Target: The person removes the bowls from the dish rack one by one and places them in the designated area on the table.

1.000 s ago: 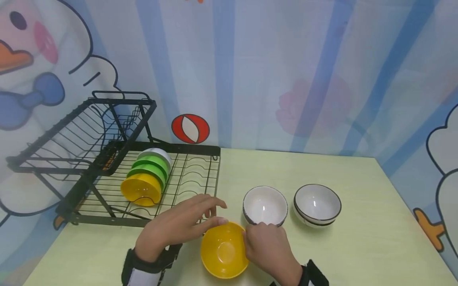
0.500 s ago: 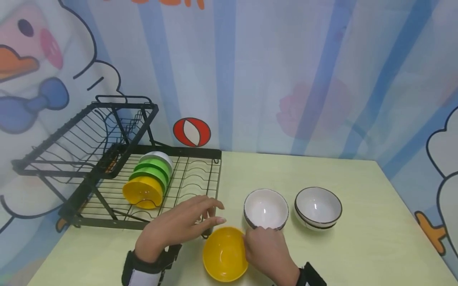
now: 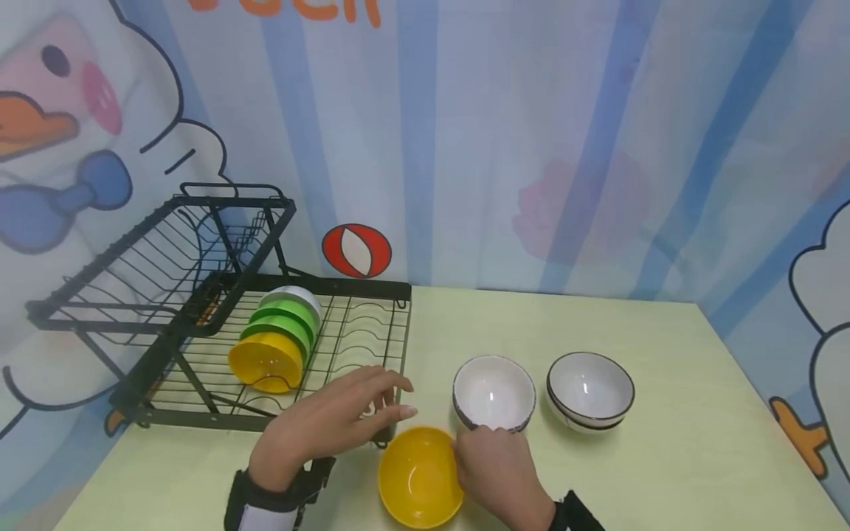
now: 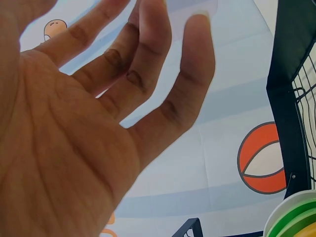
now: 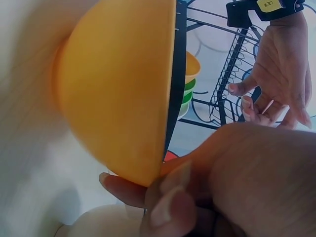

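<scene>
A glossy yellow bowl (image 3: 420, 479) is low in the middle of the head view, its mouth facing up. My right hand (image 3: 494, 472) pinches its right rim; the right wrist view shows fingers under the side of the bowl (image 5: 118, 94) and the thumb by the rim. My left hand (image 3: 339, 417) hovers up and left of the bowl, fingers loosely bent and holding nothing; the left wrist view shows the bare palm of that hand (image 4: 74, 133). Just beyond my right hand sits a white dark-rimmed bowl (image 3: 494, 391), its near edge partly hidden by the knuckles.
A black wire dish rack (image 3: 361, 332) with a raised upper tier (image 3: 153, 258) stands at the left. In it a yellow bowl (image 3: 265, 361), green bowls (image 3: 288, 313) and a white one lean in a row. Stacked white bowls (image 3: 591, 387) sit at the right on the pale table (image 3: 697, 442).
The whole scene has shifted slightly down in the head view. The left hand has drawn slightly away from the yellow bowl's rim; the right hand keeps its pinch.
</scene>
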{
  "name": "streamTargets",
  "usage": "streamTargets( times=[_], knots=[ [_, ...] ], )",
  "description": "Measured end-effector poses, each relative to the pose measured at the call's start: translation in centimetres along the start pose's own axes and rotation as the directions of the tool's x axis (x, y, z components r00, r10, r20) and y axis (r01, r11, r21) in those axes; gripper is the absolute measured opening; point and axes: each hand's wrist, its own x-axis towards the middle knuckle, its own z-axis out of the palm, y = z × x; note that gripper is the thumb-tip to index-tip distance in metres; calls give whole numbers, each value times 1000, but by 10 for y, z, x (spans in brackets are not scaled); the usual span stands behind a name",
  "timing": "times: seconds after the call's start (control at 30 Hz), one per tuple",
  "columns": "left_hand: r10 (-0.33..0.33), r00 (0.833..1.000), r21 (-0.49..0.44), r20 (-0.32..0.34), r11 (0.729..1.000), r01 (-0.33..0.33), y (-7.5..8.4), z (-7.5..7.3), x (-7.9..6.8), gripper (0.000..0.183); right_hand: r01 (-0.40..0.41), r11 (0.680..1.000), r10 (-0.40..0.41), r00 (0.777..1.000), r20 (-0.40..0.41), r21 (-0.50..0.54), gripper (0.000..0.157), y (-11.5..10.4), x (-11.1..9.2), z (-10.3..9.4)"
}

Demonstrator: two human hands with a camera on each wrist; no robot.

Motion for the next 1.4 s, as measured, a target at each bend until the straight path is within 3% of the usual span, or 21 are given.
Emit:
streamTargets(
  times=[0.17, 0.47, 0.6, 0.77, 1.0, 1.2, 1.4],
  knots=[
    [-6, 1000, -3, 4, 1000, 6, -1, 2, -2, 43, -22, 1000, 22, 999, 44, 4, 22, 0, 0, 4],
    [-24, 1000, -21, 4, 999, 24, -2, 6, -4, 42, 1, 999, -1, 1000, -20, -36, 27, 4, -4, 12],
    [-24, 1000, -15, -7, 1000, 24, -3, 6, -5, 43, -10, 1000, 10, 1000, -10, -26, 32, 4, -4, 11],
    [-32, 999, 12, -35, 999, 32, -5, 5, -6, 40, -49, 998, 49, 999, -21, -25, 38, 4, -7, 3],
    [-92, 992, 82, -87, 992, 99, -11, 4, -7, 33, -62, 998, 62, 998, -33, 1, 36, 4, -7, -7],
    [-113, 987, 88, -111, 989, 123, -16, 2, -5, 35, -39, 999, 40, 997, -66, 27, 33, 5, -8, -9],
    [-127, 983, 150, -130, 978, 146, -21, 1, -1, 37, 6, 997, 4, 991, -133, 77, 30, 4, -6, -12]
  ],
)
